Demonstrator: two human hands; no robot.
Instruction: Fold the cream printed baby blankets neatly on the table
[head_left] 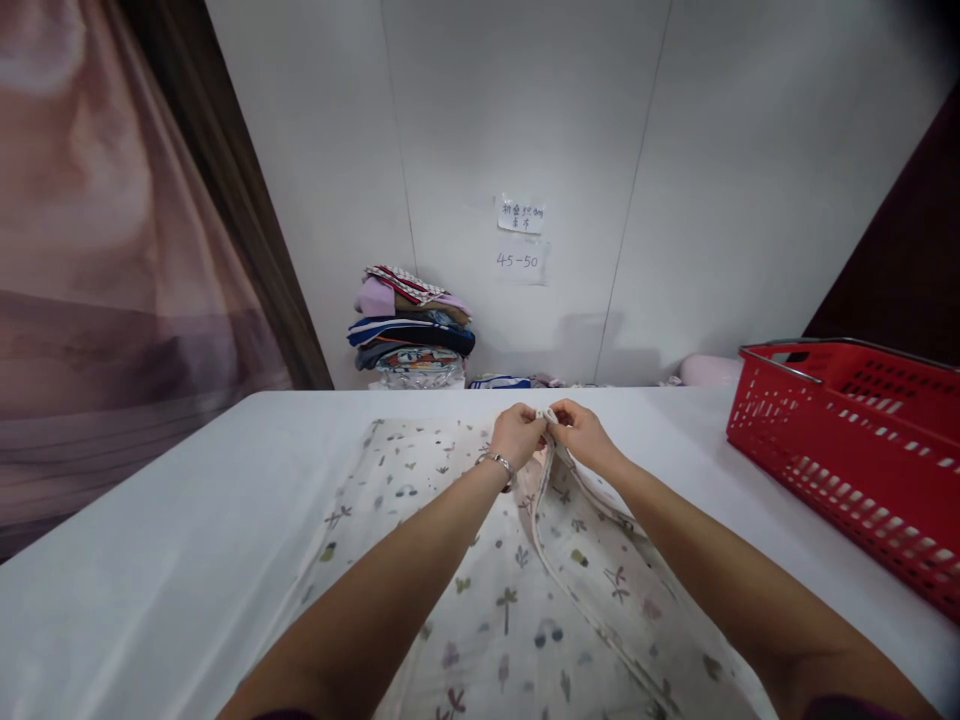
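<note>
Head view: left hand (516, 432) and right hand (582, 432), fingers pinched narrow, together grip the far edge of the printed cloth (517, 590) spread on the white table (150, 560). Red basket (855, 450) right of cloth; folded pile (411, 335) beyond it.

two hands (517, 435), one printed cloth (480, 600), one red basket (855, 450), one clothes stack (411, 330).

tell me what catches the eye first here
The left hand and right hand pinch the far edge of a printed cloth spread on the white table. A red basket sits at the right edge, and a stack of folded clothes stands against the back wall.
</note>
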